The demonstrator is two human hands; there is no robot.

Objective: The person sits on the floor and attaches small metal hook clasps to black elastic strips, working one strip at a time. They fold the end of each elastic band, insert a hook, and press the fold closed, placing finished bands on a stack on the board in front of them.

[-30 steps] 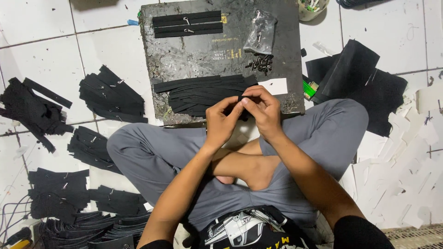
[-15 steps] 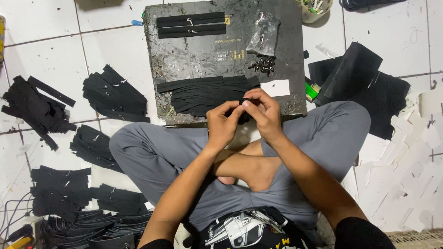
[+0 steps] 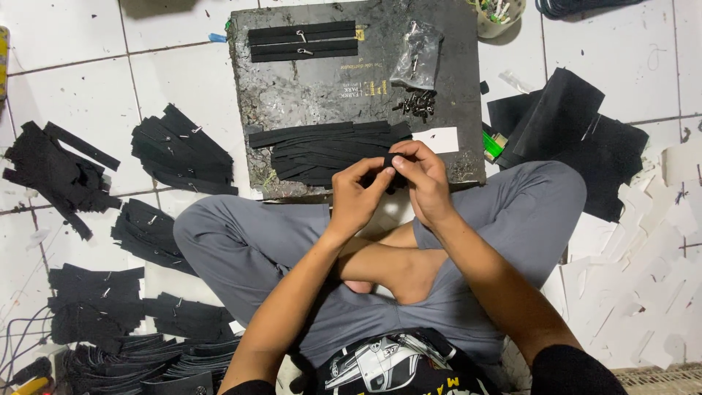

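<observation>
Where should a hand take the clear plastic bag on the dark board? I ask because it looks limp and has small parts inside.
Probably at the top end of the clear plastic bag, coming from above. It lies flat and crumpled on the dark board, with small metal pieces loose by its lower end, so pinching the upper edge avoids them.

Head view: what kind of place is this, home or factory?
Probably a home or small informal workshop, not a factory line. The person sits cross-legged on a white tiled floor, working over a worn dark board, with piles of black zipper strips and a small bag of metal sliders around.
</observation>
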